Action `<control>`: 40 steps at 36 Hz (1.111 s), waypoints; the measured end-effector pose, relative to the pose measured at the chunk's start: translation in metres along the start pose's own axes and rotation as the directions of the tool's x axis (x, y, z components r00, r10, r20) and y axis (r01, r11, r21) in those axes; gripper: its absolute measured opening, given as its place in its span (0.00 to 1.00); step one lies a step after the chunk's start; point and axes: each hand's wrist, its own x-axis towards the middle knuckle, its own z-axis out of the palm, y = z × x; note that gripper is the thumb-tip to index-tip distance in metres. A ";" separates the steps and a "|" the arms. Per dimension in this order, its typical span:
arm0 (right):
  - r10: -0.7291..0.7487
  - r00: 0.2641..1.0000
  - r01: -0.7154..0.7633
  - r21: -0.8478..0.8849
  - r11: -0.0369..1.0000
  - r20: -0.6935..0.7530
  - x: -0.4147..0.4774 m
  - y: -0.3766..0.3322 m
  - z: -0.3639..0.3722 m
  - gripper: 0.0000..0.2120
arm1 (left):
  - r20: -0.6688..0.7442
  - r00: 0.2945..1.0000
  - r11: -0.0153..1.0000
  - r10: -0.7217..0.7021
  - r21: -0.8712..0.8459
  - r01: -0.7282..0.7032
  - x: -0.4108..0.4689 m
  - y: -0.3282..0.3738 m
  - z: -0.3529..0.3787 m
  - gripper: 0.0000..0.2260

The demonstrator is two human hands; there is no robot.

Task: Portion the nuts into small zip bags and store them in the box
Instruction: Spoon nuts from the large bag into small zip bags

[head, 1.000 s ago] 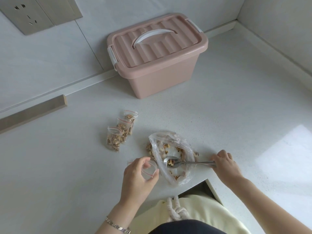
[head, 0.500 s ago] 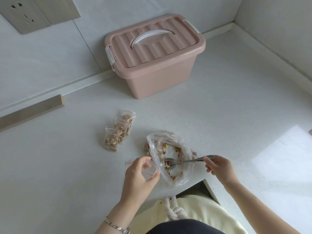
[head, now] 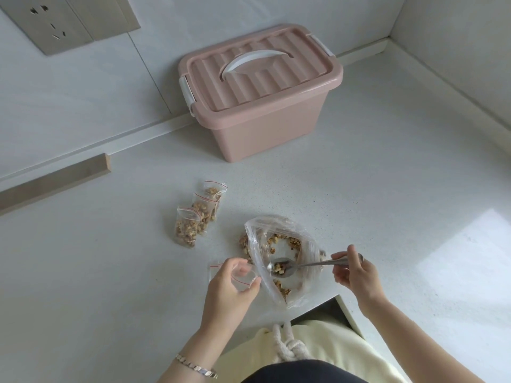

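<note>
- Holding an empty small zip bag [head: 243,276] in my left hand [head: 229,288], thumb and fingers curled round its mouth, near the counter [head: 359,189] edge.
- Right hand [head: 356,275] pinches the spoon [head: 304,264] handle; the bowl sits inside the bulk bag [head: 304,236], loaded with nuts [head: 279,268].
- Risk: zip bag mouth looks narrow against the spoon bowl. A tilted transfer likely drops nuts on the counter or off the edge into my lap.
- Risk: spoon could snag the floppy bulk bag rim and drag it, spilling more.
- Three filled zip bags [head: 193,219] lie just beyond, overlapping; can't tell if sealed.
- Box [head: 265,125] sits furthest back at the wall, lid [head: 257,67] on. Needs opening before anything goes in.
</note>
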 end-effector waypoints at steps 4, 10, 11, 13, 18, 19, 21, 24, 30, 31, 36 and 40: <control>-0.092 0.995 0.092 -0.009 0.996 -0.025 -0.011 -0.018 -0.007 0.21 | 0.024 1.000 1.000 -0.009 0.007 0.009 0.004 -0.003 0.005 0.12; -0.329 0.944 0.329 -0.052 0.943 0.002 -0.043 -0.054 0.002 0.19 | 0.047 0.999 0.998 0.015 0.056 -0.018 0.010 0.001 0.015 0.12; -0.367 0.930 0.367 -0.063 0.928 0.018 -0.049 -0.059 0.005 0.18 | 0.047 0.999 0.998 0.021 0.061 -0.024 0.011 0.003 0.017 0.12; -0.432 0.899 0.437 -0.096 0.894 0.067 -0.060 -0.066 0.010 0.17 | 0.041 0.999 0.997 0.031 0.068 -0.034 0.013 0.005 0.019 0.12; -0.613 0.742 0.670 -0.255 0.697 0.273 -0.072 -0.066 0.018 0.13 | 0.039 0.998 0.999 0.044 0.030 -0.045 0.014 0.011 0.021 0.12; -0.643 0.706 0.708 -0.279 0.649 0.296 -0.073 -0.065 0.017 0.14 | 0.038 0.998 0.998 0.046 0.030 -0.047 0.015 0.010 0.021 0.12; -0.676 0.678 0.735 -0.287 0.615 0.288 -0.073 -0.066 0.015 0.16 | 0.032 0.999 0.998 0.043 0.044 -0.044 0.014 0.008 0.021 0.12; -0.642 0.749 0.660 -0.260 0.704 0.163 -0.069 -0.066 0.010 0.13 | 0.021 1.000 0.999 0.023 0.023 -0.024 0.012 0.004 0.019 0.12; -0.470 0.882 0.456 -0.298 0.839 0.025 -0.044 -0.044 0.005 0.14 | 0.029 0.999 1.000 -0.018 0.008 0.017 0.011 -0.005 0.019 0.11; -0.451 0.893 0.435 -0.294 0.851 0.014 -0.041 -0.040 0.006 0.14 | 0.031 0.999 1.000 -0.018 0.010 0.018 0.011 -0.006 0.019 0.11; -0.392 0.919 0.385 -0.286 0.878 0.031 -0.028 -0.020 0.013 0.12 | 0.044 0.998 0.999 -0.035 0.010 0.034 0.011 -0.006 0.019 0.12; -0.307 0.949 0.314 -0.243 0.918 0.069 -0.021 -0.005 0.017 0.11 | 0.082 0.995 0.999 -0.049 -0.014 0.050 0.015 -0.005 0.021 0.11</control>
